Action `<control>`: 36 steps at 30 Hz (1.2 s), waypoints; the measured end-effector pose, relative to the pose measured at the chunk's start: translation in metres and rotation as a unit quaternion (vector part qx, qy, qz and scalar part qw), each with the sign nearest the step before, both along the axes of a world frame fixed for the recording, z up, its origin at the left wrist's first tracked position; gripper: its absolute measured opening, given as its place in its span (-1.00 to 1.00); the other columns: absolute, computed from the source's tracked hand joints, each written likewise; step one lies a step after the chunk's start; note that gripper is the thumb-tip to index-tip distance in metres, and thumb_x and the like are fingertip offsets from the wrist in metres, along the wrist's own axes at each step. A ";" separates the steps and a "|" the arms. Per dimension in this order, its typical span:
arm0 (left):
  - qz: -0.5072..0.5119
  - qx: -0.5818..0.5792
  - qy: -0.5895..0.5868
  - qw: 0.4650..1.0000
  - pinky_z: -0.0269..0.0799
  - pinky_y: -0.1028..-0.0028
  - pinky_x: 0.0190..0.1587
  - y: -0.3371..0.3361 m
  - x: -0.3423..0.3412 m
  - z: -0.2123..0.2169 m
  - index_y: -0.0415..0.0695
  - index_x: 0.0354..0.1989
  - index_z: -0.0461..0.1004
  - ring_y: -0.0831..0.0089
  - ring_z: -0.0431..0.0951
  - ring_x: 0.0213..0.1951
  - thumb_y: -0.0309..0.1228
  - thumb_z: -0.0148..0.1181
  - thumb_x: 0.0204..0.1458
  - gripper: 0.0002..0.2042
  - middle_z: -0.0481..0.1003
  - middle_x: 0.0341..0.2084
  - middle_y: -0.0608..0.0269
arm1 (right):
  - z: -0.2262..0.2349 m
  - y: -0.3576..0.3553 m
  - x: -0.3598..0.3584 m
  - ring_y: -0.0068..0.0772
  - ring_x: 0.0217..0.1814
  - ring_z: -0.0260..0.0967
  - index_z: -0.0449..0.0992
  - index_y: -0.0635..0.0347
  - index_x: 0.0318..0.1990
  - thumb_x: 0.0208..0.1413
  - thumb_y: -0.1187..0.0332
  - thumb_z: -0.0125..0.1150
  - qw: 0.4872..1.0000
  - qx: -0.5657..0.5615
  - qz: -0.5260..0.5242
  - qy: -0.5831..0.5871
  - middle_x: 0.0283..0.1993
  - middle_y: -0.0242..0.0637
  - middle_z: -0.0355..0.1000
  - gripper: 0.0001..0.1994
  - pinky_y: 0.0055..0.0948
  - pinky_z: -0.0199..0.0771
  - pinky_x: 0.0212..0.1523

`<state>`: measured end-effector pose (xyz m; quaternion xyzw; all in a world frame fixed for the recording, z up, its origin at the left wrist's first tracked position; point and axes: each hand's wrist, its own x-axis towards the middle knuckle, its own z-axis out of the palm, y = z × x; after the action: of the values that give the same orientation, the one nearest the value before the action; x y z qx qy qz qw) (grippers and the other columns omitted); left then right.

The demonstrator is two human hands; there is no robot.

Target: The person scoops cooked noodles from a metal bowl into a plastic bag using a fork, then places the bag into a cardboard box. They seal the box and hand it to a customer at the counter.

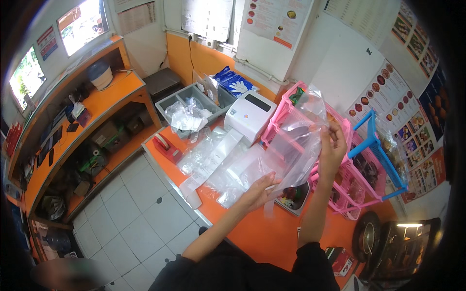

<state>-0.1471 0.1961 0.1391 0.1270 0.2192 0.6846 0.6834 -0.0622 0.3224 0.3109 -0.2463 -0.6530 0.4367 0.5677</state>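
A clear plastic bag [296, 145] is stretched between my two hands above the orange table. My right hand [334, 144] pinches its upper right part, raised in front of the pink baskets. Lower down, my left hand [260, 193] has its fingers closed at the bag's lower left edge. Behind the bag, a metal tray [302, 198] with small colourful items is partly covered. More clear plastic bags [228, 167] lie in a loose pile left of my left hand, with a strip of white labels [213, 162] running over them from the white label printer [249, 116].
Pink stacked baskets [348, 191] and a blue basket handle [376, 157] stand at the right. A red tape dispenser [166, 148] sits at the table's left edge. A grey divided bin [221, 100] holds plastic bags at the back. A glass display case [403, 250] is at the lower right.
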 end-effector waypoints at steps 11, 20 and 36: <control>-0.069 -0.018 -0.092 0.993 0.34 0.40 0.05 -0.023 0.041 -0.062 -0.15 0.08 0.31 0.45 0.38 0.00 -0.33 0.14 0.10 -0.62 0.39 -0.08 0.30 | -0.048 0.000 0.060 -0.53 -0.22 0.32 0.34 0.25 -0.09 0.13 0.40 0.13 0.988 -0.116 0.007 0.099 -0.20 -0.28 0.39 -0.77 -0.57 0.33 -0.20; 0.137 -0.026 0.176 0.974 0.38 0.61 -0.28 -0.069 -0.050 -0.016 -0.17 -0.25 0.40 0.63 0.47 -0.35 -0.45 0.27 -0.01 -0.80 0.47 -0.43 0.39 | -0.085 -0.067 0.038 -0.60 -0.34 0.23 0.34 0.21 -0.19 -0.08 0.47 0.30 0.954 -0.016 -0.063 -0.293 -0.35 -0.42 0.25 -0.70 -0.54 0.31 -0.34; 0.313 -0.200 0.550 0.748 0.39 0.39 -0.30 -0.228 -0.353 -0.045 -0.22 -0.27 0.38 0.29 0.48 -0.31 -0.67 -0.01 -0.17 -0.77 0.41 -0.45 0.12 | -0.130 -0.045 -0.329 -0.49 -0.17 0.37 0.42 0.12 -0.03 -0.08 0.29 0.37 0.908 0.111 0.274 -0.297 -0.20 -0.38 0.45 -0.58 -0.37 0.38 -0.12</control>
<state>-0.5001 -0.0316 0.0939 0.2662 0.7162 0.6126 0.2023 -0.3911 0.2777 0.1808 -0.1116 -0.8774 0.4065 0.2291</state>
